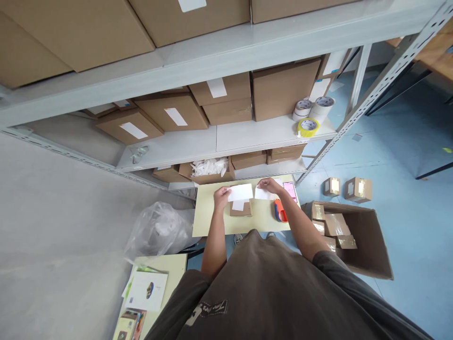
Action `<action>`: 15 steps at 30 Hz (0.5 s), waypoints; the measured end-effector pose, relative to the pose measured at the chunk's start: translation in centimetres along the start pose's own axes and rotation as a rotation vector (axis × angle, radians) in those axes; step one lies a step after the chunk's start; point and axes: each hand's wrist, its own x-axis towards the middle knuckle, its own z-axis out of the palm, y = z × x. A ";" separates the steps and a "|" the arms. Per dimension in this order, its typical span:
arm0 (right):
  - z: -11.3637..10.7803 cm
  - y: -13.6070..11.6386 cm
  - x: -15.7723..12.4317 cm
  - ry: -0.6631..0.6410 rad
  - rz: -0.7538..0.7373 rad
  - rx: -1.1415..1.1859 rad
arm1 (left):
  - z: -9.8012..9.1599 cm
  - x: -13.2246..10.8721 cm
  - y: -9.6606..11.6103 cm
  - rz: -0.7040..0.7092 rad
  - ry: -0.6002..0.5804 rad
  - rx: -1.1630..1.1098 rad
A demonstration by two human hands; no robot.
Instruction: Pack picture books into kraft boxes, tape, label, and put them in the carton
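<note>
My left hand (222, 197) is closed on the edge of a white paper slip (241, 192), held flat above the table. In a pinch, my right hand (269, 185) grips a second white slip (262, 194), with a narrow gap between the two slips. Below them on the pale yellow table (208, 219) lies a small cardboard box (236, 212) with a white label on top. An orange and blue tape dispenser (281, 210) sits under my right forearm. Beside it is a phone (290, 191) with a lit pink screen. Another white sheet lies partly behind my right hand.
Ahead stands a metal shelf rack (198, 144) with cardboard boxes and tape rolls (307, 126). To the right, a large open carton (368, 231) holds several taped boxes; two small boxes (358, 189) sit near it. A plastic bag (161, 231) and a side table (177, 271) are left.
</note>
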 end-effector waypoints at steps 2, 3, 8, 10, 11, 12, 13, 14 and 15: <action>-1.5 1.3 -0.3 0.079 0.026 0.025 | -2.5 0.5 0.1 0.015 0.114 -0.036; -2.3 1.9 -0.4 0.116 0.041 0.025 | -3.7 0.7 0.1 0.021 0.134 -0.053; -2.9 2.7 0.0 0.222 -0.004 -0.121 | -5.6 0.5 -0.9 0.007 0.222 -0.195; -1.6 2.2 0.4 0.272 -0.015 -0.208 | -4.0 0.1 -1.8 -0.053 0.252 -0.268; -0.8 1.9 0.5 0.287 -0.013 -0.247 | -3.1 -0.2 -2.4 -0.090 0.270 -0.304; 0.0 1.6 0.6 0.297 -0.008 -0.278 | -2.2 -0.5 -2.9 -0.124 0.266 -0.336; 0.9 1.4 0.5 0.306 -0.004 -0.302 | -1.4 -0.8 -3.4 -0.161 0.253 -0.365; 1.9 1.2 0.4 0.310 -0.002 -0.315 | -0.7 -1.1 -3.9 -0.193 0.237 -0.396; 2.9 0.9 0.3 0.306 -0.005 -0.313 | -0.1 -1.5 -4.4 -0.220 0.215 -0.429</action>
